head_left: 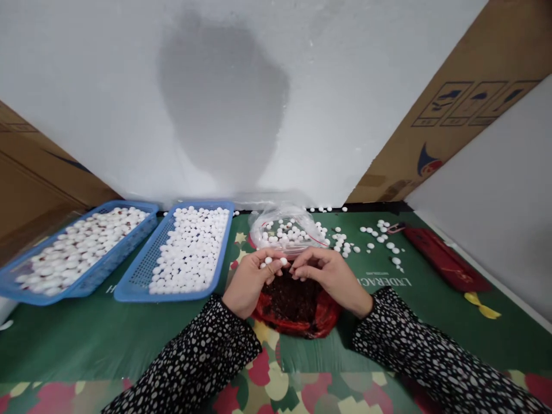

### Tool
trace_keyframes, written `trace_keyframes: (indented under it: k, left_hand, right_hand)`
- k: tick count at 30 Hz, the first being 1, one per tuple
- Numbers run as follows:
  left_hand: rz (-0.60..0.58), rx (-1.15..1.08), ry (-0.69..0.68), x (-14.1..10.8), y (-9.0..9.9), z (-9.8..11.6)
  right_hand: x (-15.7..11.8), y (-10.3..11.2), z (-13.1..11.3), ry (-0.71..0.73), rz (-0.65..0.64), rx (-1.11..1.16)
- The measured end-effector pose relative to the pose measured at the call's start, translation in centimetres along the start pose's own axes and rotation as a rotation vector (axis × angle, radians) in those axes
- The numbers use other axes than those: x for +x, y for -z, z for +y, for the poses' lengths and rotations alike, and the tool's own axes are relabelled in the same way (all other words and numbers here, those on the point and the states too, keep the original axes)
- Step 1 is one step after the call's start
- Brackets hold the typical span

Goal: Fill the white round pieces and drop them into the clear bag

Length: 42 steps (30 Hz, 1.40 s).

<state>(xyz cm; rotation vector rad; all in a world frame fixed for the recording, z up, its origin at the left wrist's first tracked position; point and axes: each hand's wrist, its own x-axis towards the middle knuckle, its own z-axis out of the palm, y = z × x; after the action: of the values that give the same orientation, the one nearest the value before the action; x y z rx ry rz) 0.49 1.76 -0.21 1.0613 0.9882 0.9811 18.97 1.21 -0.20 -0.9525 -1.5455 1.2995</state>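
Note:
My left hand (254,279) is closed around a few small white balls (268,260), which show between its fingers and thumb. Close beside it, my right hand (325,273) has thumb and fingertips pinched together; whatever lies between them is too small to make out. Both hands are above a red plastic bag (330,313) holding a dark brown, moist-looking mass (290,300). Just behind the hands, a clear plastic bag (263,217) lies with several more white balls inside. Part of the red bag is hidden by my hands.
Two blue plastic baskets (125,287) (77,292) on the left hold many white balls; those in the far-left one show brown spots. Loose white balls (382,230) are scattered at back right. A dark red pouch (446,259) and a yellow ribbon (483,306) lie rightward. A wall (323,115) stands behind.

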Motion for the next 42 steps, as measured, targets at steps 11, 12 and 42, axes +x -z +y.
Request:
trace_keyframes:
  k: [11,12,42]
  left_hand:
    - [0.01,-0.045,0.016,-0.1,-0.3,-0.1]
    - [0.009,-0.05,0.017,-0.1,-0.3,-0.1]
    - [-0.012,-0.029,-0.091,-0.7,-0.5,1.2]
  right_hand:
    - [-0.2,-0.3,0.0,0.093,0.113,-0.066]
    - [-0.2,-0.3,0.0,0.124,0.123,-0.11]
    - [0.3,0.3,-0.7,0.69,0.294,-0.739]
